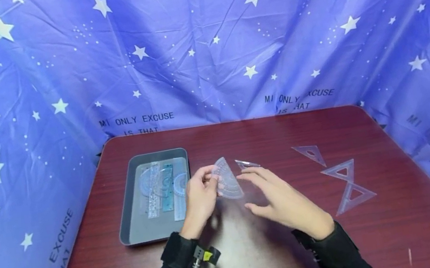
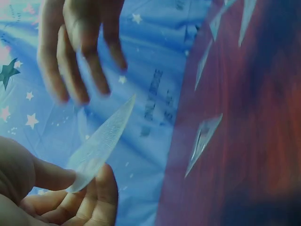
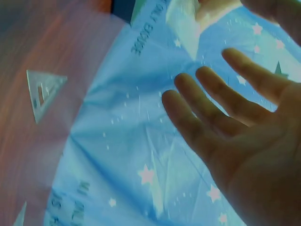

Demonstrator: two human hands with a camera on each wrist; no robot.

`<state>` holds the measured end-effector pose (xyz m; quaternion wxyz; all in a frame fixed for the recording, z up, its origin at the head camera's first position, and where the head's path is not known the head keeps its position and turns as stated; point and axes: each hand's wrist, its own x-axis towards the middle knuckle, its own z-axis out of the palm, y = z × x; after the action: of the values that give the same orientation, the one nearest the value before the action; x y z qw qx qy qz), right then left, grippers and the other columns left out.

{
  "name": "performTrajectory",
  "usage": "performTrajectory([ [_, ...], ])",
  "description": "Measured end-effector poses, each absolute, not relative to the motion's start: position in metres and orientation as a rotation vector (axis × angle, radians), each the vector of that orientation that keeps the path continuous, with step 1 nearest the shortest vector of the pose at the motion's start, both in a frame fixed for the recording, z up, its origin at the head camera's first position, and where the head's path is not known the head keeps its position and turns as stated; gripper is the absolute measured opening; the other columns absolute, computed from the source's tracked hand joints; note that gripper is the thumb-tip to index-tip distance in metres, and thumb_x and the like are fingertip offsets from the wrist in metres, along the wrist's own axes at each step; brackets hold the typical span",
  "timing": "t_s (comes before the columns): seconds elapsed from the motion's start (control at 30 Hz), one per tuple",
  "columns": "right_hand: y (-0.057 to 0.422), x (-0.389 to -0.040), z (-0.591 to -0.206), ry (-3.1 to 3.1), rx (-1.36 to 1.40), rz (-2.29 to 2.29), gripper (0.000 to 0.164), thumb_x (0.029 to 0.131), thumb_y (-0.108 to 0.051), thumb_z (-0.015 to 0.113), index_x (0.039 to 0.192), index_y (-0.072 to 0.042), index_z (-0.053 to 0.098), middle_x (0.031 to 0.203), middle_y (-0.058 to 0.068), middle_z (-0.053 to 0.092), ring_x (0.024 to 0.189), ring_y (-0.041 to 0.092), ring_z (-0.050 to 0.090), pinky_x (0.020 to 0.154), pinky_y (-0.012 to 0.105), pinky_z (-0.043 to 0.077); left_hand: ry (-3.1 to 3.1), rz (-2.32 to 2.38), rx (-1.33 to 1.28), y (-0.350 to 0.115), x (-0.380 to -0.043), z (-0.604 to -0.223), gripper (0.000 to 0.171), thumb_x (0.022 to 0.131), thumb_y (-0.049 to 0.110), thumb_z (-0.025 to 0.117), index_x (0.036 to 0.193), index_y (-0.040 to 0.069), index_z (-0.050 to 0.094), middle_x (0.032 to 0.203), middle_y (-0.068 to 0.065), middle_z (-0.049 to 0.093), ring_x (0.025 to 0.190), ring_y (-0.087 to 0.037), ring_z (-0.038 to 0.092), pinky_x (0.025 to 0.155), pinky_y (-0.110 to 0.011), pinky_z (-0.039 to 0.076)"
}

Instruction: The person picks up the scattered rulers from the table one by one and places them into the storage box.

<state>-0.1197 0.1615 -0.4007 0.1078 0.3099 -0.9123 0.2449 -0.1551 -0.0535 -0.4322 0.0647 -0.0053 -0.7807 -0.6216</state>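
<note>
Between the thumb and fingers of my left hand [image 1: 202,197] a clear plastic protractor [image 1: 228,180] is pinched by one edge, raised above the table. The left wrist view shows the thumb on the near face of the protractor [image 2: 101,146] and fingers behind it. My right hand [image 1: 281,196] is spread just right of the protractor, apart from it, and its palm is bare in the right wrist view. Past the right fingertips lies a clear set square [image 1: 247,163], partly hidden in the head view; the right wrist view shows this triangle [image 3: 44,92] whole.
Left of the hands sits a grey tray [image 1: 124,222] with clear rulers [image 1: 153,201], a teal ruler [image 1: 168,189] and protractors [image 1: 181,184] inside. On the right of the red-brown table [image 1: 401,226] lie three set squares [image 1: 356,198]. A starry blue curtain [image 1: 205,74] surrounds the table.
</note>
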Motion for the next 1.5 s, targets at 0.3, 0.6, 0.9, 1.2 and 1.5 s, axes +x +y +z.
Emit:
performTrajectory([
  [0.3,0.194,-0.113,-0.397,-2.855,0.756,0.607,0.061,0.089,-0.017,0.089,0.143,-0.006,0.064,0.149,0.02,0.059,0.137,0.04,0.059,0.108,0.057,0.055,-2.721,-1.246,-0.045,-0.111,-0.175,-0.415,0.033,0.104,0.006,0.059,0.135,0.006,0.072,0.096,-0.015,0.077,0.083,-0.03,0.07,0.077,-0.043,0.056],
  [0.6,0.215,-0.112,-0.409,-2.928,0.682,0.606,0.059,0.088,-0.017,0.088,0.14,-0.001,0.065,0.145,0.025,0.061,0.134,0.045,0.059,0.109,0.061,0.053,-3.066,-0.915,0.009,-0.17,-0.193,-0.405,0.043,0.104,0.003,0.046,0.141,0.006,0.068,0.124,-0.021,0.075,0.066,-0.021,0.051,0.055,-0.032,0.04],
  [0.9,0.224,-0.111,-0.416,-2.952,0.66,0.593,0.057,0.089,-0.019,0.088,0.138,0.0,0.066,0.143,0.025,0.062,0.132,0.045,0.061,0.108,0.061,0.054,-3.258,-0.794,0.165,-0.202,-0.196,-0.422,0.051,0.095,0.006,0.042,0.14,0.005,0.068,0.131,-0.025,0.072,0.103,-0.042,0.069,0.08,-0.061,0.055],
  [1.2,0.228,-0.109,-0.42,-2.965,0.629,0.6,0.056,0.089,-0.02,0.089,0.136,0.0,0.067,0.141,0.024,0.063,0.13,0.044,0.062,0.107,0.06,0.054,-3.294,-0.696,0.22,-0.219,-0.205,-0.439,0.033,0.099,0.012,0.045,0.119,0.003,0.07,0.126,-0.028,0.071,0.112,-0.052,0.069,0.088,-0.069,0.054],
  [1.5,0.233,-0.11,-0.422,-2.975,0.61,0.611,0.056,0.088,-0.02,0.09,0.136,-0.001,0.067,0.141,0.024,0.063,0.129,0.044,0.062,0.105,0.06,0.055,-3.181,-0.628,0.183,-0.22,-0.203,-0.441,0.019,0.094,0.003,0.046,0.09,-0.002,0.064,0.118,-0.04,0.069,0.104,-0.057,0.07,0.077,-0.068,0.057],
])
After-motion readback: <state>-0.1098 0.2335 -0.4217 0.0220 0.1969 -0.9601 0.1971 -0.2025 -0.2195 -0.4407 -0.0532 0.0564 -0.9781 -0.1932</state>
